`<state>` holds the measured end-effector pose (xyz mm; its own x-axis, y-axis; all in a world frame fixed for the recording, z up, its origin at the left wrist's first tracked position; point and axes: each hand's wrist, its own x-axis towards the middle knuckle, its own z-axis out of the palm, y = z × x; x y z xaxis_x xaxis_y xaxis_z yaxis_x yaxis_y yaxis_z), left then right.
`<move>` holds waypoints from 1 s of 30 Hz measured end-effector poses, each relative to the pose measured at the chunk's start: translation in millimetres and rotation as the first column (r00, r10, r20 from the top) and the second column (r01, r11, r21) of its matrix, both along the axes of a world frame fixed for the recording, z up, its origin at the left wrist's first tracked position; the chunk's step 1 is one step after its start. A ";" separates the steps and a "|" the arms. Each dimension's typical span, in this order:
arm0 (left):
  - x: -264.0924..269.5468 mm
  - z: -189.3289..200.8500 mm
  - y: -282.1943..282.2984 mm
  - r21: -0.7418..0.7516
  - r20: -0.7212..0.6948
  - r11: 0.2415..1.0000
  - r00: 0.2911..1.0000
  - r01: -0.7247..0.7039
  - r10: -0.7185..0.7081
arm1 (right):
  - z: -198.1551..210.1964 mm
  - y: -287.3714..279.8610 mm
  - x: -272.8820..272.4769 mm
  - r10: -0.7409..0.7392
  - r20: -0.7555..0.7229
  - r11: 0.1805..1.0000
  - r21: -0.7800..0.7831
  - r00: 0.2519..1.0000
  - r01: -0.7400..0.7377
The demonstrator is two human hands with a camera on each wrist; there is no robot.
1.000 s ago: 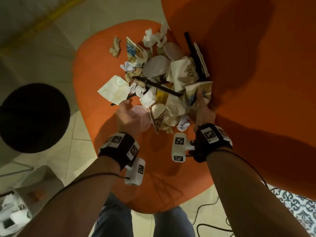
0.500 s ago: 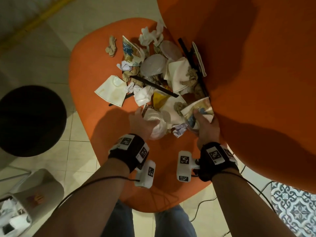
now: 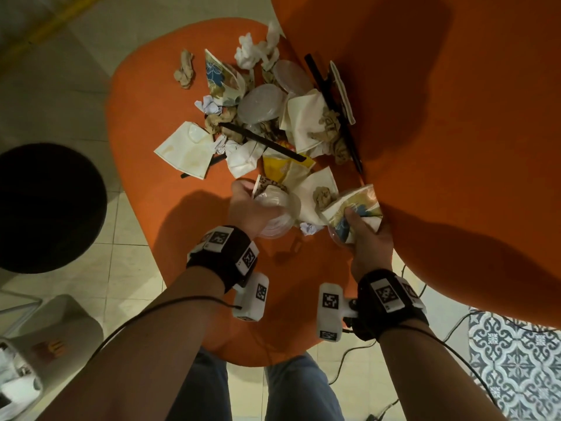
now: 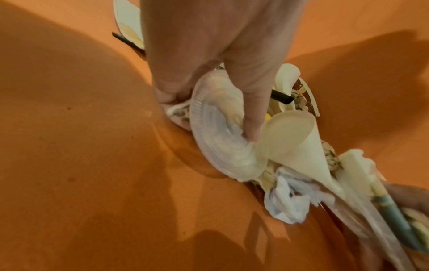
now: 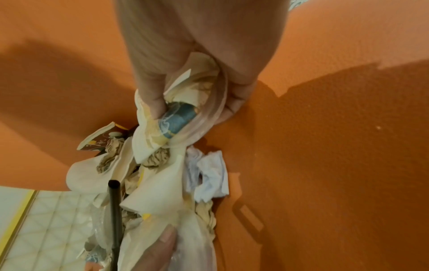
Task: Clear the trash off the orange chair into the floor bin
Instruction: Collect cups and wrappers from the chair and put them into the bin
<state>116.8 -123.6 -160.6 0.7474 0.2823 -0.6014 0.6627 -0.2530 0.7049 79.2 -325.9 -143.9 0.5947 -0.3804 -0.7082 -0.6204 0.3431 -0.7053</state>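
Observation:
The orange chair (image 3: pixel 158 95) carries a heap of trash (image 3: pixel 273 117): crumpled napkins, flattened paper cups, clear lids, black straws. My left hand (image 3: pixel 258 199) grips a clear plastic lid (image 3: pixel 277 218) together with a brown-patterned cup scrap at the near edge of the heap; in the left wrist view the thumb presses into the lid (image 4: pixel 218 143). My right hand (image 3: pixel 358 221) pinches a flattened blue-patterned paper cup (image 3: pixel 355 205) and a clear lid against the chair's backrest; the right wrist view shows this cup (image 5: pixel 178 121) between thumb and fingers. A crumpled white paper (image 3: pixel 309 229) lies between the hands.
A round black floor bin (image 3: pixel 45 208) stands left of the chair. A pale bin (image 3: pixel 51 338) with white paper in it sits at the lower left. Cables (image 3: pixel 449 332) trail over the patterned floor at the right. My legs are under the seat's front edge.
Both hands have drawn back toward the seat's front edge, pulling trash along. The left hand closed round the clear lid; the right hand tightened on the patterned cup.

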 end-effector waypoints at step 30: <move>-62.1 27.3 50.4 -0.281 0.117 0.929 0.952 -0.240 0.281 | 6.1 9.0 -18.8 0.171 0.087 0.948 0.257 0.982 -0.187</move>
<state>54.7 -73.2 -133.2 0.7569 0.3289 -0.5648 0.5597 0.1199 0.8200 60.4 -316.9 -137.8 0.6822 -0.0689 -0.7279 -0.6462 0.4090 -0.6444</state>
